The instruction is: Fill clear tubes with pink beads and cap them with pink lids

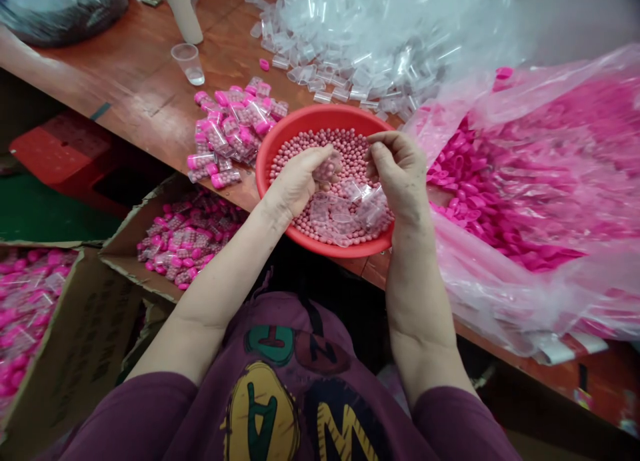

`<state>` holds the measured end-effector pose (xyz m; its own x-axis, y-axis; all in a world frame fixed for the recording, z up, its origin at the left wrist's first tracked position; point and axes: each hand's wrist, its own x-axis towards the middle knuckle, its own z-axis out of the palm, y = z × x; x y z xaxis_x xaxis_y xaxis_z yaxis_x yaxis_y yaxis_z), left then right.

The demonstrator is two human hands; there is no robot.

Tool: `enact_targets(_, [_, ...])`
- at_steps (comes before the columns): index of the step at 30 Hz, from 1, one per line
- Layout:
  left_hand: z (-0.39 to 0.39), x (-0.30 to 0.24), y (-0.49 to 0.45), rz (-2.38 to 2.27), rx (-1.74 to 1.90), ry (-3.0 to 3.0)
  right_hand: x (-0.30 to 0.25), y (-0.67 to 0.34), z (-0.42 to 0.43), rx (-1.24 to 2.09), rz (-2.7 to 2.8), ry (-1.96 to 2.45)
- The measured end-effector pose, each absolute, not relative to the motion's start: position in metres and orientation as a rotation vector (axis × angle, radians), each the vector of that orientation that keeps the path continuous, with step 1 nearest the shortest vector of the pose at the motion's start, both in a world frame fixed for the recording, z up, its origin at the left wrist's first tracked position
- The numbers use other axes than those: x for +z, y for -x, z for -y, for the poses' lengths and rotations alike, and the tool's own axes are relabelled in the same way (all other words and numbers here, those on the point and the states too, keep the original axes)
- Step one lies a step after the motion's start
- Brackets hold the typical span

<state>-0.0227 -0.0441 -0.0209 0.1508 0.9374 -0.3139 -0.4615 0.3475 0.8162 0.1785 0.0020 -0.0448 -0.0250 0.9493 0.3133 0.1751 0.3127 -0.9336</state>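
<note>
Beads by the hundreds, pink, in one red plastic basin on the desk; left hand curled around one clear plastic tube, right hand pinched shut, any held item too small to tell. Risk: spilled beads from a knock against the basin's rim. Alongside, two cardboard cartons of filled tubes, one plastic bag of loose pink caps.

The left fingers partly hide a clear vial.
</note>
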Motion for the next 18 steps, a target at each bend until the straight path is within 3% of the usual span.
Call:
enact_targets(11, [0.037,-0.013,0.023,-0.859,1.094,-0.519,-0.068,-0.179,-0.009,0.592,1.827,1.138])
enact_targets(18, [0.038,-0.022,0.026,-0.859,1.071,-0.56,-0.056,-0.204,-0.008,0.493,1.606,1.126])
